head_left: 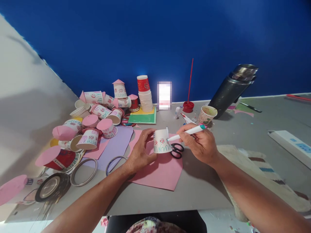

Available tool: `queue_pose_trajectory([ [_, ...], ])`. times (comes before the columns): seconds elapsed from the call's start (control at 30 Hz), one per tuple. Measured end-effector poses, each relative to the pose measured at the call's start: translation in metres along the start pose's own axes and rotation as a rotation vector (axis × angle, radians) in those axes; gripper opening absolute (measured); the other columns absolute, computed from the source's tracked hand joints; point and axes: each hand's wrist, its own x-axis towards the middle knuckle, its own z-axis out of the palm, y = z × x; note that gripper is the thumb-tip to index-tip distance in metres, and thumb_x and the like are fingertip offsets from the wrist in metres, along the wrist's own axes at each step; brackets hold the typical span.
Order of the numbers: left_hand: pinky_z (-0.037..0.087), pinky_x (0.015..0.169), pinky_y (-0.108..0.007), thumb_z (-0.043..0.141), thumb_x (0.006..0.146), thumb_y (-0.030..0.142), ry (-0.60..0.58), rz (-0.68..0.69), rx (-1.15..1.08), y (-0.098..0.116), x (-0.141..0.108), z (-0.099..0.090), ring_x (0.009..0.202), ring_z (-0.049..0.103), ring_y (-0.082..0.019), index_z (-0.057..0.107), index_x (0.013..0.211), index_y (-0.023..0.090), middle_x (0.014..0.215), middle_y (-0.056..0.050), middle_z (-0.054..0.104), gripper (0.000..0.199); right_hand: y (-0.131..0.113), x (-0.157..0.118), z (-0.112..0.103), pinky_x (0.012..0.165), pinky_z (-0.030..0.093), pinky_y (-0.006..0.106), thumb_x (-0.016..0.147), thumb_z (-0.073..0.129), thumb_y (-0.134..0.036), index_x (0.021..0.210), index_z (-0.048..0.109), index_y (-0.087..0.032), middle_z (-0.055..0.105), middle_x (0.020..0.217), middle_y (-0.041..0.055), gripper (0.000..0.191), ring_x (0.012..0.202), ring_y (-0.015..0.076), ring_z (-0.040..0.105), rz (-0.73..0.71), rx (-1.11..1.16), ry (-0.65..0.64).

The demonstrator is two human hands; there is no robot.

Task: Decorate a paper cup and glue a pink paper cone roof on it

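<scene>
A white paper cup [161, 137] with red flowers and green grass strokes drawn on it stands upside down over pink paper [155, 176]. My left hand [143, 150] grips this cup from its left side, fingers behind and thumb near the lower rim. In my right hand [200, 145] is a white marker [188, 132] with a green end; its tip is at the cup's right side, by a flower. Whether the tip touches the cup, I cannot tell. Black-handled scissors [177, 150] lie on the paper just right of the cup.
Decorated cups with pink paper tops [87, 139] crowd the left side. Behind stand a cup stack [145, 101], a red holder with a stick [188, 106], a patterned cup [206, 117] and a tilted black thermos [230, 92]. A cloth [245, 174] and power strip [291, 145] lie right.
</scene>
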Motion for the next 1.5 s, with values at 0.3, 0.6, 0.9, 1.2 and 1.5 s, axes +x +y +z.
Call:
queue_pose_trajectory([
  [0.3, 0.044, 0.119, -0.053, 0.064, 0.065, 0.0, 0.007, 0.013, 0.012, 0.0, -0.001, 0.001, 0.136, 0.055, -0.03, 0.05, 0.139, 0.029, 0.142, -0.008, 0.053, 0.081, 0.001, -0.003, 0.002, 0.053, 0.045, 0.024, 0.097, 0.058, -0.027, 0.087, 0.07, -0.019, 0.068, 0.063, -0.0014, 0.018, 0.052, 0.0121, 0.059, -0.015, -0.008, -0.03],
  [0.6, 0.048, 0.113, -0.051, 0.063, 0.066, 0.002, -0.016, 0.036, 0.093, 0.001, -0.002, 0.001, 0.133, 0.055, -0.029, 0.049, 0.141, 0.029, 0.14, -0.008, 0.052, 0.081, 0.001, -0.004, 0.005, 0.054, 0.047, 0.024, 0.098, 0.057, -0.024, 0.087, 0.069, -0.02, 0.069, 0.065, -0.0017, 0.016, 0.053, 0.0117, 0.061, -0.043, 0.017, -0.081],
  [0.9, 0.049, 0.11, -0.048, 0.062, 0.065, 0.002, -0.013, 0.052, 0.118, 0.002, -0.003, 0.001, 0.13, 0.055, -0.027, 0.049, 0.139, 0.028, 0.138, -0.007, 0.053, 0.08, 0.003, -0.007, 0.006, 0.054, 0.048, 0.023, 0.098, 0.058, -0.026, 0.089, 0.068, -0.021, 0.068, 0.066, -0.0024, 0.015, 0.054, 0.0117, 0.064, -0.006, 0.028, -0.144],
  [1.2, 0.054, 0.1, -0.043, 0.066, 0.065, 0.003, 0.032, 0.111, 0.298, 0.008, -0.003, -0.001, 0.125, 0.055, -0.028, 0.048, 0.139, 0.027, 0.135, -0.009, 0.054, 0.079, 0.005, -0.004, 0.004, 0.052, 0.045, 0.023, 0.099, 0.058, -0.025, 0.093, 0.071, -0.021, 0.069, 0.065, -0.0038, 0.015, 0.05, 0.0102, 0.059, -0.021, 0.032, -0.004],
  [1.5, 0.055, 0.097, -0.046, 0.075, 0.067, 0.008, 0.09, 0.097, 0.377, 0.016, -0.002, -0.001, 0.118, 0.057, -0.028, 0.05, 0.135, 0.027, 0.128, -0.008, 0.055, 0.075, 0.005, -0.008, 0.008, 0.057, 0.049, 0.023, 0.097, 0.063, -0.026, 0.089, 0.071, -0.021, 0.072, 0.07, -0.0021, 0.012, 0.056, 0.0115, 0.064, -0.047, 0.008, -0.057],
])
